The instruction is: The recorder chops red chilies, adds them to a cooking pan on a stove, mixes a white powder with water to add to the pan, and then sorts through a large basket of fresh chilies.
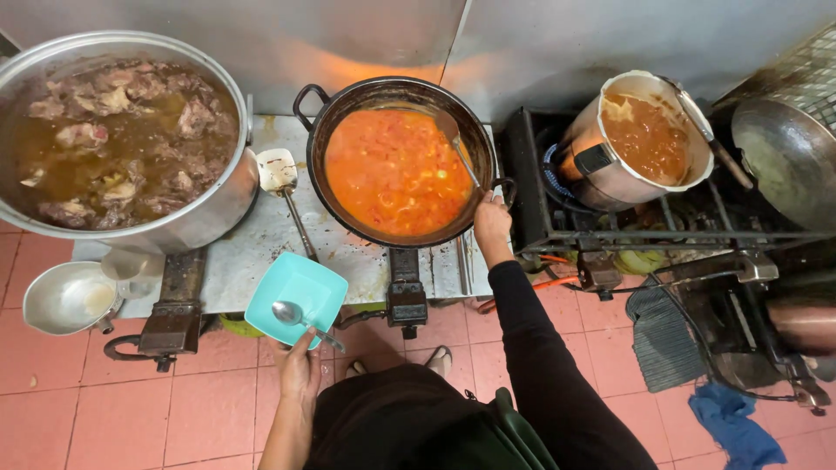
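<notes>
a: ladle (456, 139), metal, long handle; bowl rests in the orange tomato sauce at the far right side of the black wok (396, 161). handle slants down to the right hand (492, 222), which is closed around its end at the wok's near right rim.

b: left hand (299, 370)?

a: closed under the near corner of a square turquoise bowl (296, 294), thumb on top pinning the handle of a metal spoon (296, 315) that lies in it. bowl is held over the surface's front edge, just beside the wok, below its near left rim.

b: other items?

a: large steel pot (196, 218) of dark broth and meat, far left. white spoon (279, 170) lying on the steel surface (261, 252) between pot and wok. small metal bowl (65, 300) at the left front. tilted pot (610, 174) of brown sauce on the right burner, an empty wok (784, 157) beyond it. blue cloth (731, 426) on the red tiled floor.

b: handling notes for the scoop?

a: judgement only. sink the ladle level, lift it slowly and let it drip over the wok. bring the turquoise bowl up to the rim so nothing falls onto the surface. keep the thumb firm on the spoon so it does not slide out. the wok's loop handle sits just beside the right hand and is likely hot.
</notes>
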